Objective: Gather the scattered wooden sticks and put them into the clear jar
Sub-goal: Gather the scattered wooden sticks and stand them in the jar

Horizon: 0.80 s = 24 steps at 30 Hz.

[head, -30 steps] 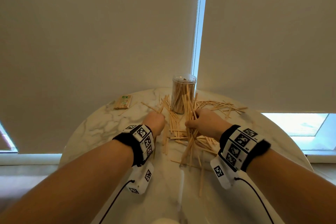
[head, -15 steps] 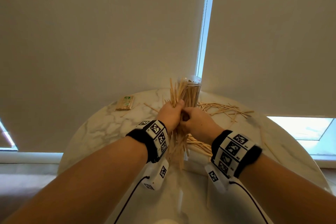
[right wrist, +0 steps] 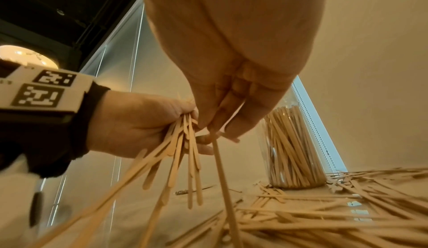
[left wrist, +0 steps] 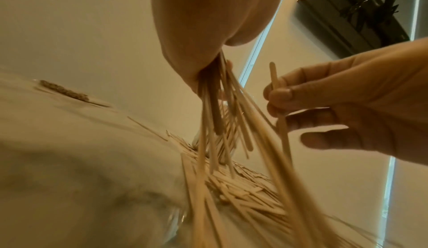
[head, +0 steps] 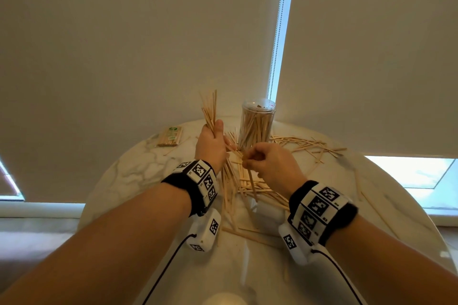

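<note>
No writing is readable. Left hand [head: 210, 146] grips a stick bundle [head: 210, 112] beside the jar [head: 255, 126]; right hand [head: 270, 164] pinches one stick [head: 252, 187].

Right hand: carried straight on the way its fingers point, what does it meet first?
Probably the bundle of sticks gripped by the left hand: the right hand, pinching a single stick, points left toward it. Depth is unclear; the clear jar stands beyond.

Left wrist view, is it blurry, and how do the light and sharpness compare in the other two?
Left wrist view: motion-smeared bundle of sticks, soft marble table. Right wrist view: clear jar fairly sharp, nearest sticks streaked. Head view: sharpest, wide-angle bowing, bright window strip, glare at lower right.
</note>
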{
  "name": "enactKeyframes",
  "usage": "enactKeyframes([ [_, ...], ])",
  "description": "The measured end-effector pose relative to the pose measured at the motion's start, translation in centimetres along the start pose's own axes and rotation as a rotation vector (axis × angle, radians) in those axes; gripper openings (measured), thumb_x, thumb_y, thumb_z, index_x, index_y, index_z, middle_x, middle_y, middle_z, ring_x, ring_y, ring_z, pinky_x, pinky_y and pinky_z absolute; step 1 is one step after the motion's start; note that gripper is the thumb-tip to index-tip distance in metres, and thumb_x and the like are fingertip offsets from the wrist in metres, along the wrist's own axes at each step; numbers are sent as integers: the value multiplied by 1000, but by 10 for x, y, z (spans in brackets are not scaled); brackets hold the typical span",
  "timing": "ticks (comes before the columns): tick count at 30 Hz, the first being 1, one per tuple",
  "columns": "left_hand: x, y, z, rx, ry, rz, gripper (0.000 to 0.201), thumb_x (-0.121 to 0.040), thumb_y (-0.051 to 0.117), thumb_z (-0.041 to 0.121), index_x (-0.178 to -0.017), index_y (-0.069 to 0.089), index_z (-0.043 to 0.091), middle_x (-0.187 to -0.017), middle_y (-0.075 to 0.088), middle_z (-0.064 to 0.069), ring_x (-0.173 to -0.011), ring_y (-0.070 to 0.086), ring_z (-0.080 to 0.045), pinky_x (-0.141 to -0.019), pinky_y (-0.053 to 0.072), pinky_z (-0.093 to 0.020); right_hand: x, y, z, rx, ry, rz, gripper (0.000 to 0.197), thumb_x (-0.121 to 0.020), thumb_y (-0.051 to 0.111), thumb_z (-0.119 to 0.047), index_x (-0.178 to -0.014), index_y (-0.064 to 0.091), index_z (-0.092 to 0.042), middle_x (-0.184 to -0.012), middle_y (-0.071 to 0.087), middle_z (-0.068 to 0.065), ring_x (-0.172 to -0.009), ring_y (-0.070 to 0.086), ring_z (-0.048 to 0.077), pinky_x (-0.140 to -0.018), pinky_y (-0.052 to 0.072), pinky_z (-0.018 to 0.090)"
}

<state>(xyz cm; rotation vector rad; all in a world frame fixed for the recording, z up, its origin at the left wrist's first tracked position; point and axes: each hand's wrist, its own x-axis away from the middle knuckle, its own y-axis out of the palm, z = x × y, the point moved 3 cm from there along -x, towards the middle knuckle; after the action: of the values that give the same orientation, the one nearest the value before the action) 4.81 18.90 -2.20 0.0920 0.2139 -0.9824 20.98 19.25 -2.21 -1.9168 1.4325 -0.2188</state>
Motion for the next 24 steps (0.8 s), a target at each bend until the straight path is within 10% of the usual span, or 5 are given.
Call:
enactKeyframes([
  [6,4,8,3,119,74,-44,27,-101,45,46,-99,48,19,-58,45,8,-45,48,-12,-62,52,-43,-6,7,-7,-39,21,-56,16,-94,67,-16,-110,65,-19,-84,71,-5,-69,69,1,-63,58,17],
  [10,5,16,9,88,104,-59,37,-90,46,62,-95,49,25,-66,51,5,-56,50,-16,-66,48,-42,-7,5,-19,-55,-51,56,4,-94,67,-19,-97,70,-19,-83,71,-6,-73,70,7,-74,62,32],
  [16,16,30,10,-119,183,-109,40,-101,35,54,-107,54,19,-85,67,0,-74,66,-18,-73,58,-44,-14,-19,-37,-228,-68,283,11,-89,71,-14,-95,62,-17,-79,69,-2,-62,66,-1,-53,50,9],
  [19,16,30,12,-154,200,-69,41,-100,33,57,-105,52,21,-83,68,-2,-73,66,-22,-73,58,-48,-14,-19,-40,-210,-71,210,3,-92,68,-18,-94,69,-20,-82,73,-5,-73,71,6,-66,59,20],
  [24,4,18,28,-49,174,17,40,-98,35,59,-100,49,22,-76,57,1,-67,56,-22,-72,53,-49,8,-13,-39,41,-149,135,50,-92,61,-34,-139,51,-21,-127,54,-6,-108,55,8,-92,51,26],
])
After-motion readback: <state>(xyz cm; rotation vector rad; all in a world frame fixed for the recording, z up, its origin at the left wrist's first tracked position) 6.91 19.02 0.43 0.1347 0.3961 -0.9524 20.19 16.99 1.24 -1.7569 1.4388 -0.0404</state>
